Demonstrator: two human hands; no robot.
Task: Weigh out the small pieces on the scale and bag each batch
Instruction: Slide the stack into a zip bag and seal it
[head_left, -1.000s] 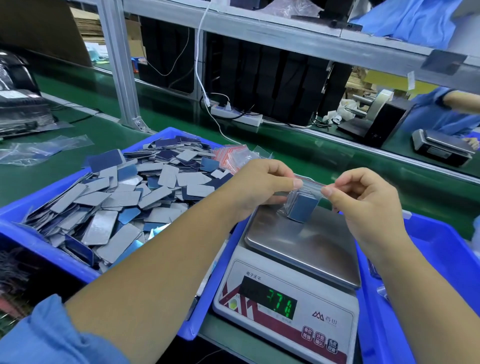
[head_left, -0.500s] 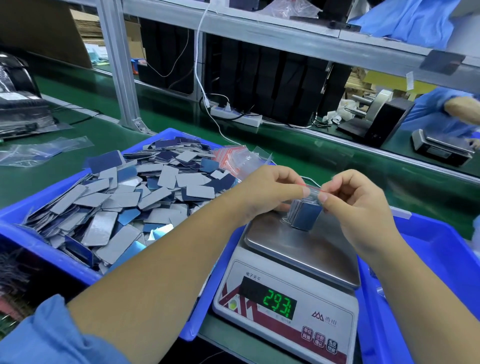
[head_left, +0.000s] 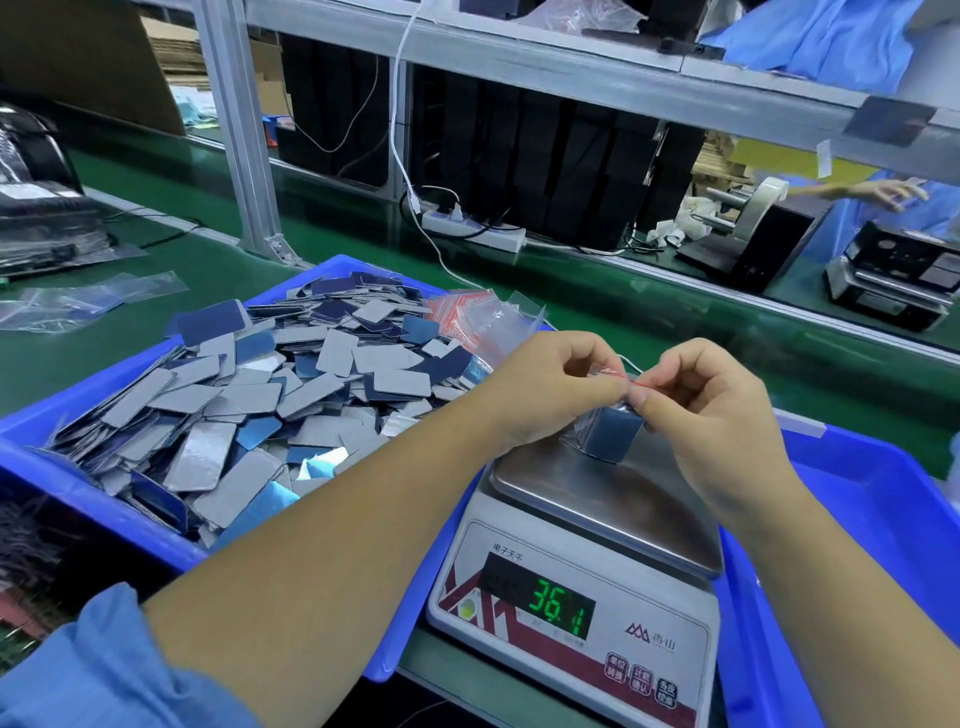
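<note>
A small clear zip bag (head_left: 608, 434) with a red seal strip holds a stack of blue-grey pieces and rests on the steel pan of the scale (head_left: 597, 499). My left hand (head_left: 550, 384) and my right hand (head_left: 711, 405) both pinch the bag's top edge, fingertips meeting at the red strip. The scale's green display (head_left: 561, 608) reads 36.1. A big heap of loose grey and blue pieces (head_left: 249, 400) fills the blue bin (head_left: 78, 499) on the left.
A pile of empty red-striped zip bags (head_left: 478, 317) lies at the bin's far corner. Another blue bin (head_left: 883, 519) stands to the right of the scale. Beyond run the green conveyor (head_left: 649, 317), a power strip (head_left: 472, 231) and another person's scale (head_left: 893, 286).
Both hands have closed together along the bag's top edge, which was spread wide a second ago. The bag sits lower on the pan, and the reading went from 7.7 to 29.3 to 36.1.
</note>
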